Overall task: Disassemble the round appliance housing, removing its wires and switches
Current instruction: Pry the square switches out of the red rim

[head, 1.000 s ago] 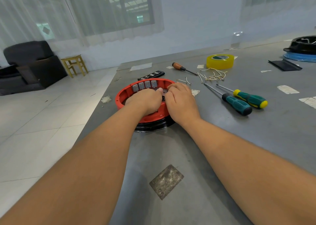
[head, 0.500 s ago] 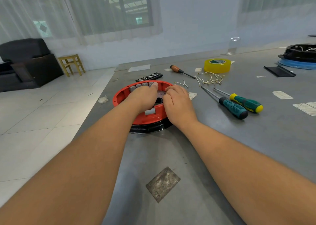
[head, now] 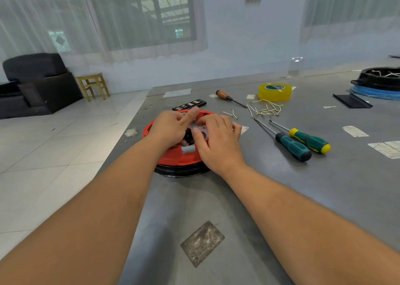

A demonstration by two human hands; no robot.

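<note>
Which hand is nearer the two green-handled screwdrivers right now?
Right. The right hand rests on the red housing, on the side facing the screwdrivers; the left hand sits on the far side.

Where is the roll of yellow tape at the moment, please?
In the head view, the yellow tape roll sits far back on the table's right half, just behind the pile of loose wires and right of the orange-handled screwdriver.
</note>
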